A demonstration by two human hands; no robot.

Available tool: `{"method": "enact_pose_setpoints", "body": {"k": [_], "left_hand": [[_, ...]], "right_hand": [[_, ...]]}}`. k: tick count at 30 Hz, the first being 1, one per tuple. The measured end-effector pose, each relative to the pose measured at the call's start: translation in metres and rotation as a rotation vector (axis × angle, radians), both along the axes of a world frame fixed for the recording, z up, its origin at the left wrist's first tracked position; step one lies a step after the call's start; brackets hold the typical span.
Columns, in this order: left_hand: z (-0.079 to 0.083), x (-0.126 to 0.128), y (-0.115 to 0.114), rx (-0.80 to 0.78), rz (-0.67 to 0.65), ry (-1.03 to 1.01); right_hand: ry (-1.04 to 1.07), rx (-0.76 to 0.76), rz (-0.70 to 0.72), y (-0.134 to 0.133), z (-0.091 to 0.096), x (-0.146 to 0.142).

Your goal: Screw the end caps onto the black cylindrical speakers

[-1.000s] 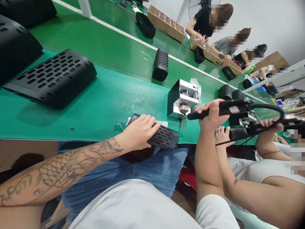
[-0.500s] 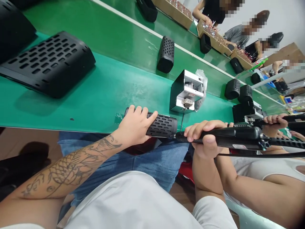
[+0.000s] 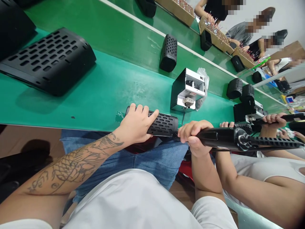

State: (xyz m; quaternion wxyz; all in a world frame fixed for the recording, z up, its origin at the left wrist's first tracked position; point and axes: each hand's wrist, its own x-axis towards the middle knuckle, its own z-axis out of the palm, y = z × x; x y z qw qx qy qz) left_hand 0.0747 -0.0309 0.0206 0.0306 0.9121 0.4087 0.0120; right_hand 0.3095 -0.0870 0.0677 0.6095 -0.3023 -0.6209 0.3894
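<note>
My left hand [image 3: 139, 124] is wrapped over a black perforated housing [image 3: 164, 124] lying on its side at the table's front edge. Its fingers cover the housing's left half. In the fist of my right hand [image 3: 196, 135] is a black electric screwdriver [image 3: 224, 138], held nearly level with its nose toward the housing's right end. The screwdriver's tip meets that end; the bit itself is hidden. Just beyond my hands stands a black and silver screw feeder [image 3: 188, 90].
Larger in view, another perforated housing [image 3: 52, 60] lies on the green mat [image 3: 107, 92] at left. One more housing [image 3: 169, 52] stands on the green strip behind. At right, a co-worker's hand [image 3: 274, 118] grips a similar screwdriver. Cardboard boxes [image 3: 177, 11] line the far side.
My right hand and the screwdriver have moved slightly left, closer against the housing's end. The screwdriver's rear has turned a little toward me. My left hand keeps its grip.
</note>
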Motion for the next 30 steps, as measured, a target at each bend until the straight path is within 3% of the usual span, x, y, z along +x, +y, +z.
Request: {"method": "enact_pose_setpoints", "body": {"k": [7, 12, 14, 16, 18, 20, 22, 25, 30], "left_hand": [[0.004, 0.000, -0.001, -0.039, 0.018, -0.017], [0.002, 0.002, -0.003, -0.039, 0.057, 0.012], [0.000, 0.006, -0.003, -0.025, 0.102, 0.013], [-0.001, 0.010, -0.005, -0.012, 0.148, -0.007], [-0.001, 0.009, -0.006, 0.001, 0.158, -0.036], [-0.004, 0.000, -0.005, 0.019, 0.117, -0.089], [-0.012, -0.019, -0.002, 0.034, 0.047, -0.203], [-0.036, -0.056, 0.006, 0.015, -0.053, -0.488], [-0.090, -0.093, 0.015, -0.146, -0.032, -0.808]], "right_hand": [[-0.006, -0.020, 0.071, -0.003, -0.004, -0.001], [-0.009, 0.065, 0.022, 0.010, 0.009, 0.013], [0.044, 0.144, -0.107, 0.035, 0.016, 0.029], [0.089, 0.223, -0.346, 0.068, 0.019, 0.048], [0.070, 0.273, -0.562, 0.103, 0.015, 0.066], [0.021, 0.270, -0.654, 0.129, 0.004, 0.079], [-0.016, 0.226, -0.673, 0.144, -0.009, 0.086], [-0.045, 0.148, -0.673, 0.146, -0.023, 0.088], [-0.034, 0.090, -0.665, 0.121, -0.014, 0.076]]}}
